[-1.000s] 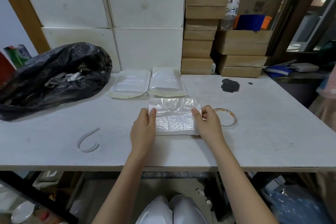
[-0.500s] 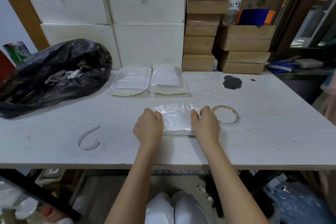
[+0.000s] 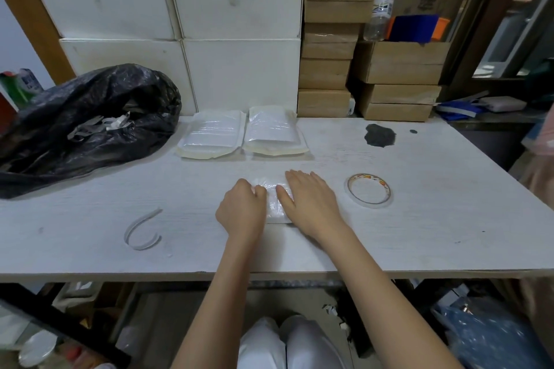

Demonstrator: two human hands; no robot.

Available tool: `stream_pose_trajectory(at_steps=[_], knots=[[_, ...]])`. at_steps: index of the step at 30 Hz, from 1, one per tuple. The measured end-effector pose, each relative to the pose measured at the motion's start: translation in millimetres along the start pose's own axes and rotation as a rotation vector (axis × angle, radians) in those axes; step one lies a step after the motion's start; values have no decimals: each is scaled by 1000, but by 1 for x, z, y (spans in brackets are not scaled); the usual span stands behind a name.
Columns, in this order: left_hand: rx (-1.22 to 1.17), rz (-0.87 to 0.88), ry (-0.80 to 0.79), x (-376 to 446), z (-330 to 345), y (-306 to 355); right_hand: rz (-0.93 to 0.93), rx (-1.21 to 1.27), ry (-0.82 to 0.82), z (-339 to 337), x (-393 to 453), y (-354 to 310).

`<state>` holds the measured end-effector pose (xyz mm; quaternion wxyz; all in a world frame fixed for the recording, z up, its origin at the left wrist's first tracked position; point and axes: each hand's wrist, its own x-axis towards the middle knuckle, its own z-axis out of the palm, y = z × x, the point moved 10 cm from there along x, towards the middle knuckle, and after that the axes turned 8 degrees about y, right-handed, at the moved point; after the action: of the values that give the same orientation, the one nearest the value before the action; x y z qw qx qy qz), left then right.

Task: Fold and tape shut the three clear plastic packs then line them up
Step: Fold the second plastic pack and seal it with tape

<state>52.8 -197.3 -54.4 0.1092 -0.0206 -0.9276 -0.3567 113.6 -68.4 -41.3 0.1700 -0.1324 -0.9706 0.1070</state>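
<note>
Plastic packs: two (image 3: 243,135) finished, a third (image 3: 274,204) under flat right fingers (image 3: 299,183) and curled left fingers (image 3: 254,190).

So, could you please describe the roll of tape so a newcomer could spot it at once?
On the white table, look just right of the right hand. The roll of tape lies flat there: a thin clear ring with a colourful inner rim, the only hoop nearby.
</note>
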Motion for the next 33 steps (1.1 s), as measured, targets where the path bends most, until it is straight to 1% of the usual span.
stream_pose_trajectory(at_steps=[3,4,5,6,7,8,9,10,11,12,13,16,18,19,21,22,23,24,26,27,28,29,30,32,33], knots=[[-13,-26,-25,2,-9,4,56,89,51,-3,-6,4],[62,-5,-7,5,-16,9,66,119,45,-2,-7,4],[184,64,46,8,-25,21,66,135,46,-1,-7,4],[292,190,128,9,-34,40,60,143,57,-1,-8,4],[327,373,206,6,-38,66,56,157,79,-3,-9,4],[322,579,199,-3,-32,92,64,181,100,-5,-8,6],[296,766,116,-15,-16,109,81,212,108,-7,-7,8],[262,836,-38,-23,4,113,97,232,93,-5,-6,10],[237,793,-192,-27,23,104,96,232,73,-2,-5,11],[205,711,-301,-28,34,91,83,211,49,2,-5,11],[140,641,-353,-28,40,77,64,185,33,5,-5,10],[-134,512,-328,-30,35,50,58,164,-1,9,-6,7],[-284,371,-405,-27,38,45,76,191,-65,11,-5,7],[-372,267,-484,-26,40,44,83,233,-107,11,-3,8],[-550,88,-656,-26,38,43,160,474,-220,10,-5,14],[-598,62,-689,-24,31,40,214,613,-254,8,-7,19],[-606,90,-674,-19,23,38,233,682,-246,2,-10,26],[-541,170,-613,-12,14,33,201,648,-189,-10,-12,32],[-206,447,-449,-14,0,27,105,480,-42,-30,-20,43],[-22,609,-370,-24,-2,29,69,401,-10,-36,-26,44],[127,749,-303,-38,1,33,33,328,-11,-38,-32,43],[222,853,-262,-50,6,37,-22,263,-31,-35,-37,39],[255,884,-240,-58,10,39,-90,204,-64,-29,-43,31],[256,798,-298,-60,21,33,-174,148,-120,-17,-49,18],[265,775,-336,-59,26,31,-172,140,-120,-14,-47,18]])
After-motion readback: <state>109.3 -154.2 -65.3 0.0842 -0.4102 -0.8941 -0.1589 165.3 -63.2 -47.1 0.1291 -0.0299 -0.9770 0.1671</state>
